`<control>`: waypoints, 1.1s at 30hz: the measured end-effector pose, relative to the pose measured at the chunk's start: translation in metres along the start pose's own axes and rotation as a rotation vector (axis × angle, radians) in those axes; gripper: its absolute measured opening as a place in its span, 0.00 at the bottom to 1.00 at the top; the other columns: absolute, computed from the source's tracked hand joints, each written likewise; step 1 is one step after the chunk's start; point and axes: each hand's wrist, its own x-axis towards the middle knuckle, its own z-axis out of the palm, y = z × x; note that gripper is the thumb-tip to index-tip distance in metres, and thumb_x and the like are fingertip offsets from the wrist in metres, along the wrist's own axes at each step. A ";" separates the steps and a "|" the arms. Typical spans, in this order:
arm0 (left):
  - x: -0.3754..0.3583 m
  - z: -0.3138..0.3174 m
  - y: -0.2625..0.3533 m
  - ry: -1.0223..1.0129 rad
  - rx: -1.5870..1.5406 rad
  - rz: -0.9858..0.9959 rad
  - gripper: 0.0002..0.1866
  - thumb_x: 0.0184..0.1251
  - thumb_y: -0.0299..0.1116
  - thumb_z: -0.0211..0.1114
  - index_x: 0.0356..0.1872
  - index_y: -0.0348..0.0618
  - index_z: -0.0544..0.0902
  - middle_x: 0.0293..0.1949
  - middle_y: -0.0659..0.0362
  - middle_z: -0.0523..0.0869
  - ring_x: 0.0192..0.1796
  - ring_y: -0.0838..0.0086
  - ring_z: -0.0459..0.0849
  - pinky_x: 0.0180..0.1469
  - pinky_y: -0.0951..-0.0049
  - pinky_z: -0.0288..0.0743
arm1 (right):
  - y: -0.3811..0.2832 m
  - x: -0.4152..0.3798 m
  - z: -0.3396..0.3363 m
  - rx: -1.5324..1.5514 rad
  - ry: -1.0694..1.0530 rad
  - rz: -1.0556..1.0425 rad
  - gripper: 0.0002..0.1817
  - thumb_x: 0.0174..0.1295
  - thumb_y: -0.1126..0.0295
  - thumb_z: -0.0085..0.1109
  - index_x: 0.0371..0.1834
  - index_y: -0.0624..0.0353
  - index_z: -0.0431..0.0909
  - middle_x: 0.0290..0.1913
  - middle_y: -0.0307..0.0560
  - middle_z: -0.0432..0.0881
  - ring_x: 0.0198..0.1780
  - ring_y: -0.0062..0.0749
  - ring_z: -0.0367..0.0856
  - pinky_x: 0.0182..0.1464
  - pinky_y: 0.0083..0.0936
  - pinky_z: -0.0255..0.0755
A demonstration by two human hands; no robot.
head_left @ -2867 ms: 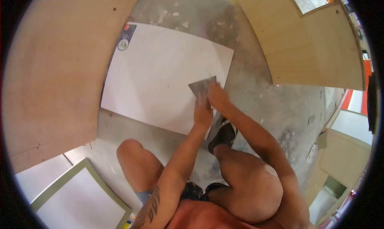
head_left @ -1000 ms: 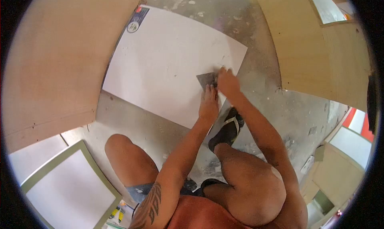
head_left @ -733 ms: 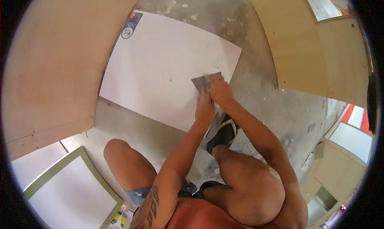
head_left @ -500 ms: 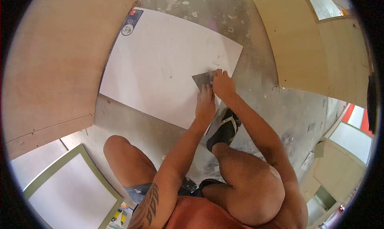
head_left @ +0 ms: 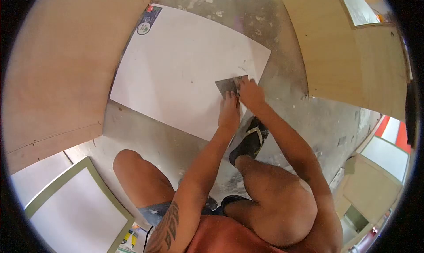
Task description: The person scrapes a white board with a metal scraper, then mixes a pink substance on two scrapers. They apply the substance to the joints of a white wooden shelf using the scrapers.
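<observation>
A wide putty knife (head_left: 226, 84) with a dark, flared blade lies low over a large white sheet (head_left: 176, 72). My left hand (head_left: 229, 114) is closed on its narrow end, fingertips pressed along the blade. My right hand (head_left: 252, 95) is at the blade's right side, its fingers bent and smeared by motion. Whatever the right fingers pinch is too blurred to make out. Faint grey smudges mark the sheet just beyond the blade. A printed label sits in the sheet's far left corner.
Tall wooden panels stand at left (head_left: 66, 67) and right (head_left: 335, 54). A green-framed white panel (head_left: 84, 164) leans at lower left. My sandalled foot (head_left: 249, 142) is close to the sheet's near right corner. The concrete floor (head_left: 304, 129) is spattered with paint.
Both hands and the putty knife have shifted slightly to the right over the sheet. The right hand has slid a little down and right along the blade.
</observation>
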 end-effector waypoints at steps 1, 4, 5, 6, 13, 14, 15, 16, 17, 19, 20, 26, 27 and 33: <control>0.005 -0.001 -0.003 0.009 0.001 -0.002 0.32 0.69 0.35 0.54 0.71 0.28 0.63 0.73 0.39 0.60 0.76 0.47 0.57 0.74 0.49 0.58 | -0.003 -0.003 0.004 -0.004 -0.049 -0.010 0.17 0.64 0.67 0.55 0.52 0.63 0.79 0.58 0.48 0.75 0.54 0.46 0.79 0.51 0.40 0.82; -0.013 0.012 0.005 0.034 0.001 -0.002 0.32 0.69 0.35 0.53 0.71 0.28 0.63 0.74 0.39 0.60 0.77 0.46 0.55 0.75 0.49 0.56 | 0.004 0.004 0.006 -0.021 -0.046 -0.050 0.19 0.64 0.64 0.57 0.52 0.69 0.78 0.54 0.54 0.76 0.52 0.48 0.79 0.48 0.43 0.82; -0.008 0.017 0.004 0.044 -0.058 -0.030 0.32 0.69 0.35 0.53 0.71 0.28 0.63 0.74 0.39 0.59 0.77 0.46 0.55 0.75 0.49 0.56 | 0.006 0.010 -0.002 -0.066 -0.050 -0.069 0.19 0.65 0.65 0.56 0.53 0.69 0.77 0.54 0.54 0.75 0.52 0.49 0.79 0.48 0.44 0.82; 0.002 0.018 0.002 0.064 -0.114 -0.059 0.32 0.70 0.35 0.53 0.71 0.28 0.63 0.74 0.39 0.59 0.77 0.45 0.55 0.75 0.48 0.55 | -0.001 0.002 -0.004 -0.015 -0.003 -0.020 0.18 0.63 0.67 0.56 0.51 0.68 0.78 0.54 0.54 0.76 0.51 0.50 0.78 0.48 0.42 0.82; -0.002 0.007 0.004 0.057 0.056 -0.002 0.32 0.70 0.35 0.50 0.72 0.27 0.62 0.74 0.39 0.59 0.77 0.45 0.55 0.75 0.48 0.55 | 0.005 0.010 0.006 -0.024 0.067 -0.037 0.17 0.62 0.68 0.57 0.50 0.69 0.78 0.56 0.54 0.77 0.54 0.47 0.78 0.46 0.41 0.83; -0.001 0.007 0.002 0.028 -0.048 -0.021 0.32 0.70 0.35 0.50 0.71 0.26 0.62 0.74 0.39 0.59 0.77 0.45 0.55 0.75 0.48 0.55 | 0.000 0.000 0.002 -0.040 -0.043 -0.019 0.17 0.63 0.66 0.57 0.50 0.67 0.79 0.56 0.52 0.77 0.55 0.47 0.78 0.48 0.41 0.83; 0.004 0.008 -0.002 0.003 -0.150 -0.046 0.32 0.70 0.35 0.50 0.71 0.26 0.62 0.74 0.39 0.59 0.77 0.45 0.55 0.75 0.48 0.55 | 0.004 0.005 0.007 -0.040 -0.028 -0.020 0.17 0.63 0.66 0.57 0.50 0.67 0.79 0.56 0.52 0.77 0.55 0.47 0.78 0.48 0.41 0.83; 0.006 0.004 -0.003 0.008 -0.146 -0.050 0.32 0.70 0.35 0.50 0.71 0.26 0.62 0.74 0.39 0.59 0.77 0.45 0.55 0.75 0.48 0.55 | 0.010 0.008 0.019 -0.088 0.086 -0.045 0.18 0.64 0.64 0.58 0.50 0.66 0.79 0.56 0.51 0.77 0.56 0.47 0.78 0.48 0.41 0.83; 0.001 0.002 0.000 0.020 -0.061 -0.032 0.32 0.69 0.35 0.51 0.71 0.27 0.62 0.74 0.39 0.58 0.77 0.45 0.54 0.75 0.48 0.55 | 0.015 0.005 0.035 -0.133 0.183 -0.069 0.19 0.64 0.61 0.59 0.50 0.65 0.79 0.56 0.51 0.77 0.56 0.47 0.78 0.48 0.41 0.83; -0.010 0.005 0.008 0.019 0.017 -0.009 0.32 0.69 0.35 0.52 0.71 0.27 0.62 0.74 0.39 0.58 0.77 0.45 0.54 0.75 0.48 0.55 | 0.016 0.005 0.005 -0.104 0.081 -0.038 0.20 0.63 0.58 0.61 0.48 0.65 0.80 0.57 0.51 0.77 0.56 0.47 0.78 0.48 0.41 0.83; -0.005 0.004 0.007 0.003 -0.001 -0.016 0.33 0.69 0.35 0.52 0.72 0.27 0.62 0.74 0.39 0.57 0.78 0.45 0.53 0.75 0.48 0.54 | 0.017 0.007 -0.004 -0.073 0.056 -0.009 0.19 0.63 0.59 0.60 0.48 0.65 0.80 0.57 0.50 0.77 0.56 0.46 0.78 0.48 0.41 0.83; -0.004 0.027 -0.004 0.080 -0.280 -0.070 0.35 0.67 0.35 0.55 0.72 0.28 0.60 0.75 0.39 0.56 0.78 0.45 0.51 0.77 0.46 0.50 | 0.010 -0.044 0.038 -0.005 0.083 -0.201 0.17 0.59 0.70 0.58 0.51 0.64 0.77 0.55 0.50 0.76 0.52 0.45 0.77 0.46 0.37 0.81; -0.008 0.015 -0.002 0.086 -0.270 -0.034 0.35 0.66 0.35 0.56 0.72 0.27 0.60 0.75 0.39 0.55 0.78 0.44 0.50 0.77 0.46 0.49 | 0.012 -0.046 0.032 -0.017 0.105 -0.241 0.18 0.60 0.69 0.57 0.52 0.63 0.77 0.55 0.50 0.76 0.51 0.46 0.78 0.46 0.38 0.81; -0.015 -0.009 0.000 0.068 -0.195 0.029 0.36 0.65 0.36 0.59 0.70 0.24 0.62 0.74 0.37 0.55 0.78 0.42 0.49 0.78 0.47 0.48 | 0.024 0.012 0.003 -0.006 0.044 -0.023 0.19 0.61 0.67 0.55 0.55 0.58 0.77 0.51 0.47 0.77 0.50 0.48 0.78 0.44 0.39 0.81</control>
